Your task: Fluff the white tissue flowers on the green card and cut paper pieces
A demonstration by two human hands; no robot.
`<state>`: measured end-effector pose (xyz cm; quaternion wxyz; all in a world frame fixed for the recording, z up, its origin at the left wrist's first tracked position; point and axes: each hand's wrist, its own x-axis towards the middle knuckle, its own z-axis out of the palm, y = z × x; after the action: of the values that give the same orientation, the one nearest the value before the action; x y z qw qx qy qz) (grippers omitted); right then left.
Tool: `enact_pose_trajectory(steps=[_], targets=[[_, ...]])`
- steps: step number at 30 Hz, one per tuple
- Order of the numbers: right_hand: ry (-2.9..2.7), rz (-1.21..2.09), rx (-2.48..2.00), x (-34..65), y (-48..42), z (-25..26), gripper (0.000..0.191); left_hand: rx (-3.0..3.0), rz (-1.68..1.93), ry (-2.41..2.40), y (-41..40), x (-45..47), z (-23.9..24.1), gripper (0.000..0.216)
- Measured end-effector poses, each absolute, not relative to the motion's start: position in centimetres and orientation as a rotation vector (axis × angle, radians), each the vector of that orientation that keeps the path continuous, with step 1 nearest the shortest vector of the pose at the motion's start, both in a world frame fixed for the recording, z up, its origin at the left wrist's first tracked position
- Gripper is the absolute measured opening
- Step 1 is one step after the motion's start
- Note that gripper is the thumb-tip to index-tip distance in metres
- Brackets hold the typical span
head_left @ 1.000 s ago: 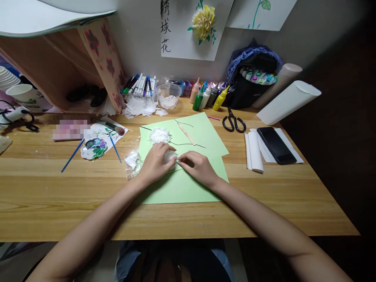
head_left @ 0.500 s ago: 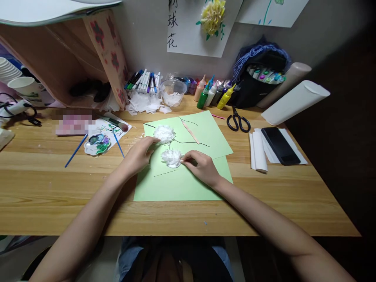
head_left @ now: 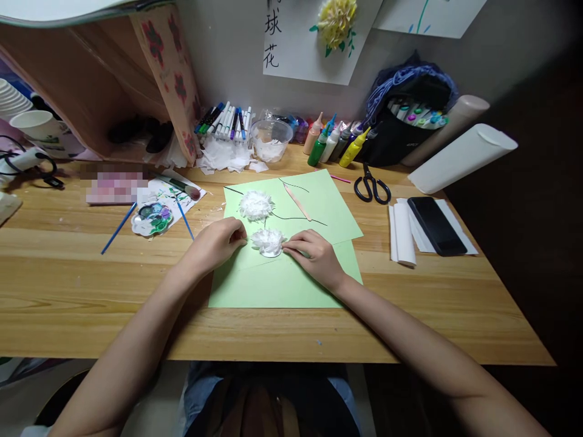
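Note:
A small white tissue flower (head_left: 268,241) lies on a light green paper sheet (head_left: 282,285) in the middle of the wooden desk. My right hand (head_left: 314,252) rests on the sheet, and its fingertips pinch the flower's right edge. My left hand (head_left: 214,243) lies palm down at the sheet's left edge with bent fingers, just left of the flower and holding nothing I can see. A second white tissue flower (head_left: 255,204) sits farther back on an upper green sheet (head_left: 328,209) with thin black drawn lines. A wooden stick (head_left: 297,202) lies beside it.
Left of the sheets lie a paint palette (head_left: 152,218) and blue brushes (head_left: 118,227). Scissors (head_left: 372,186), folded white paper (head_left: 403,224) and a black phone (head_left: 436,224) are at the right. Markers (head_left: 225,121), a clear bowl (head_left: 272,139) and paint bottles (head_left: 332,144) line the wall.
My left hand has come off the near tissue flower and moved left, uncovering it. The right hand has stayed at the flower's right edge. The small plastic bag is out of sight.

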<state>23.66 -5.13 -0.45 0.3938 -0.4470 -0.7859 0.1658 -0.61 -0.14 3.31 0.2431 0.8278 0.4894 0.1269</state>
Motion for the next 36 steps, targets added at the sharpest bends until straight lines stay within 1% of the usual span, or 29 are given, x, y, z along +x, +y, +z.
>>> enact_pose_trajectory(steps=[3,6,11,13,16,19,23,27,31,36], targets=[[-2.002,0.446,-1.157,23.6,-5.3,-0.4,0.011,2.280,0.349,1.322,-0.1,-0.6,3.4,0.004],[-1.960,0.488,-1.199,23.6,-5.3,-0.2,0.006,2.293,0.381,1.319,-0.3,-0.4,3.8,0.005],[-1.989,0.523,-1.192,23.6,-5.0,0.0,0.005,2.380,0.582,1.218,-1.8,1.2,4.8,0.014],[-2.025,0.527,-1.180,23.6,-4.8,0.0,0.005,2.524,0.549,1.103,-2.7,2.2,4.7,0.019],[-2.078,0.499,-1.164,23.6,-4.6,-0.1,0.006,2.770,0.384,0.998,-4.1,3.8,4.1,0.027],[-2.084,0.483,-1.170,23.5,-4.6,-0.2,0.009,2.875,0.308,1.125,-5.3,5.1,3.3,0.032],[-1.972,0.561,-1.243,23.6,-4.9,-0.3,0.008,2.861,0.304,1.309,-6.7,6.1,2.8,0.036],[-1.948,0.555,-1.257,23.7,-5.0,-0.4,0.003,2.782,0.266,1.429,-7.8,6.8,2.4,0.035],[-1.995,0.496,-1.204,23.7,-5.0,-0.4,0.010,2.695,0.159,1.493,-8.1,7.3,1.7,0.040],[-2.007,0.455,-1.217,23.3,-5.1,-0.4,0.011,2.649,0.134,1.503,-7.9,7.7,0.7,0.045]])
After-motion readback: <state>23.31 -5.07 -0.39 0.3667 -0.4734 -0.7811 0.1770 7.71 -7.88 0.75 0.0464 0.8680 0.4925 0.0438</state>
